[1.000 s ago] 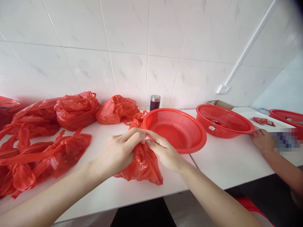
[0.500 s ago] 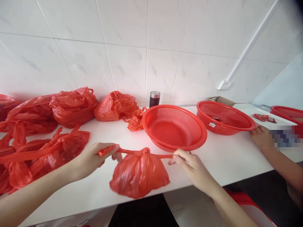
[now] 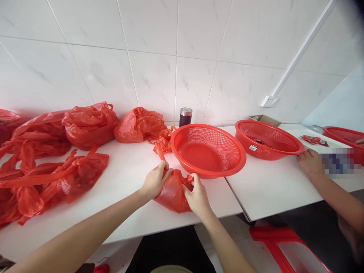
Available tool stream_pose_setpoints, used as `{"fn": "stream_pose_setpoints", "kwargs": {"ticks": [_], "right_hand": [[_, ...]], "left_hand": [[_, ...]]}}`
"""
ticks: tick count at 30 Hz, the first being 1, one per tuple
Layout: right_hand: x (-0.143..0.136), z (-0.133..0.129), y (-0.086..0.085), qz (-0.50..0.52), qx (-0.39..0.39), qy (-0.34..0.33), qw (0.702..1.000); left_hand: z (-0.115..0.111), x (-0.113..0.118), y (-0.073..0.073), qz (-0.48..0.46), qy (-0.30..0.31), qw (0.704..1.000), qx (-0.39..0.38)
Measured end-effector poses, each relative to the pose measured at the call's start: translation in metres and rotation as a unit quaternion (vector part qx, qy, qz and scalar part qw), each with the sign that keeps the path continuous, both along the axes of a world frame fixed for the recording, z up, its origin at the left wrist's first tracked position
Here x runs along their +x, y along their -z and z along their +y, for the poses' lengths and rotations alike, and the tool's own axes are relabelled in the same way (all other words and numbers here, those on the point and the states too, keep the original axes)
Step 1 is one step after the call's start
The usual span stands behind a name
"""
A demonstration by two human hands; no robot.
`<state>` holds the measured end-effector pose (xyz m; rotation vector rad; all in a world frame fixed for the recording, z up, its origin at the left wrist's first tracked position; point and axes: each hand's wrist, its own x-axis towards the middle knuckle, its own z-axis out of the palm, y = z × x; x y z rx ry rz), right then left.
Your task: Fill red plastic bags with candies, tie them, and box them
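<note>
A filled red plastic bag [image 3: 174, 193] rests near the front edge of the white table [image 3: 125, 216]. My left hand [image 3: 156, 180] is closed on the bag's upper left side, and a twisted strip of plastic sticks up above the fist. At the bag's upper right, my right hand [image 3: 197, 195] pinches the gathered plastic. What the bag contains is hidden. Right behind it stands a red plastic colander [image 3: 209, 151] with nothing visible inside.
Several red bags [image 3: 88, 127] lie along the left side and wall. A dark tumbler [image 3: 185, 116] stands behind the colander. To the right, another person's hand [image 3: 309, 161] is by a second red colander [image 3: 270, 140] holding small packets. A red stool [image 3: 280, 242] stands below.
The bag has come down onto the table, nearer the colander. My hands, which were stretching its handles apart sideways, have moved closer together and now grip its top.
</note>
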<state>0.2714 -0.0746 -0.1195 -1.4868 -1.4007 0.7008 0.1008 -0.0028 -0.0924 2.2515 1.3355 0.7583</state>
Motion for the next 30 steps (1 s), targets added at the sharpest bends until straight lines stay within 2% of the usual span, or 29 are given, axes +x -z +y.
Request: {"fn": "stream_pose_setpoints", "kwargs": {"ticks": [6, 11, 14, 17, 19, 21, 25, 30], "right_hand": [[0.019, -0.017, 0.002, 0.033, 0.005, -0.032, 0.999], [0.033, -0.030, 0.013, -0.009, -0.015, -0.021, 1.000], [0.034, -0.031, 0.014, -0.001, -0.030, -0.022, 0.999], [0.028, -0.026, 0.008, 0.010, -0.047, -0.024, 0.999], [0.021, -0.020, 0.005, -0.040, -0.056, -0.005, 0.998], [0.013, -0.012, 0.005, -0.132, -0.063, 0.026, 0.989], [0.004, 0.003, 0.015, -0.294, -0.098, 0.045, 0.950], [0.006, 0.012, 0.021, -0.349, -0.104, 0.041, 0.930]], "left_hand": [[0.009, -0.028, 0.013, 0.057, 0.132, 0.987, 0.068], [0.008, -0.049, 0.019, 0.083, 0.153, 0.980, 0.094], [0.000, -0.047, 0.019, 0.108, 0.143, 0.981, 0.080], [-0.009, -0.037, 0.019, 0.131, 0.095, 0.986, 0.045], [-0.012, -0.028, 0.021, 0.159, 0.045, 0.986, 0.033], [-0.012, -0.019, 0.022, 0.192, 0.013, 0.981, 0.038], [0.000, -0.009, 0.022, 0.221, 0.028, 0.975, 0.010], [0.015, -0.002, 0.023, 0.248, 0.020, 0.969, -0.008]]}}
